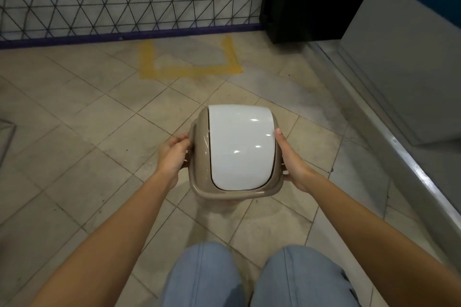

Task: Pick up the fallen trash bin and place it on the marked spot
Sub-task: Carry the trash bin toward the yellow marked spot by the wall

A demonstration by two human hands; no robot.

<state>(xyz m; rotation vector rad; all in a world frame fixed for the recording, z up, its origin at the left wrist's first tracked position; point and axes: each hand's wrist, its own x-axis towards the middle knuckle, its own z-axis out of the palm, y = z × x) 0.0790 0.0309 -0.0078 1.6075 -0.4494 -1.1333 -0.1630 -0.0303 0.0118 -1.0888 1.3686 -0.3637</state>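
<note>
Taupe plastic trash bin (pixel 199 182) with white swing lid (pixel 240 147) upright, seen from above, gripped at rim on both sides. Left hand (pixel 173 154) fingers curled round left rim; right hand (pixel 290 159) clasps right rim, thumb laid along lid edge. Whether base rests on tiled floor (pixel 82 132) or hangs just above it: cannot tell. Righting looks done. Yellow taped mark (pixel 192 70) by mesh wall panel (pixel 124 0) lies ahead, well apart from bin, unoccupied. Left to do: carry forward, set down inside mark.
</note>
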